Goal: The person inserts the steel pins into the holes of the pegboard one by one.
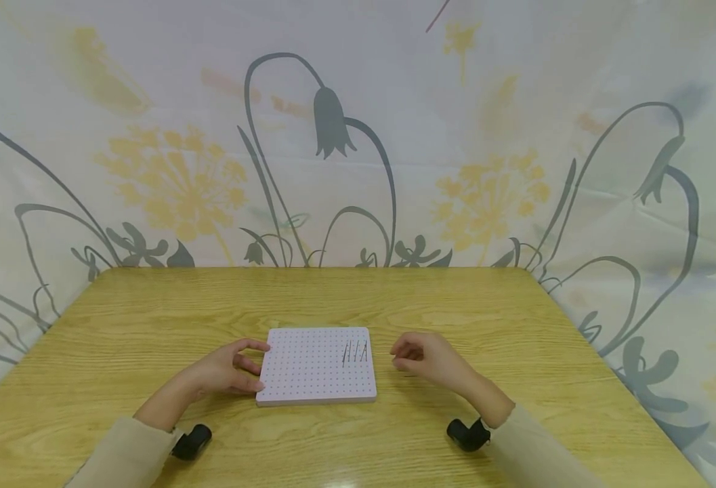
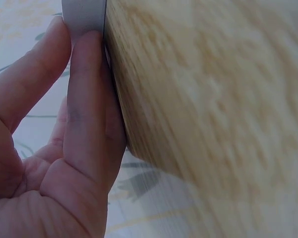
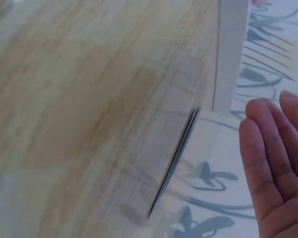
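A white pegboard (image 1: 309, 369) with rows of small holes lies flat on the table. Several thin dark needle-like sticks (image 1: 355, 351) stand in holes near its right side, some tilted. My left hand (image 1: 229, 369) holds the board's left edge, thumb near the front corner and fingers farther back; in the left wrist view, fingertips (image 2: 92, 42) meet the board's end. Just right of the board is my right hand (image 1: 425, 356), fingers loosely bent, nothing seen between them. Beside it, in the right wrist view, a small bundle of similar dark sticks (image 3: 174, 163) lies on the table.
The wood-grain table (image 1: 169, 305) extends around the board. Behind it hangs a pale cloth (image 1: 394, 81) printed with grey and yellow flowers. A black wrist camera (image 1: 193, 442) sits at the left sleeve, another black camera (image 1: 469, 435) at the right.
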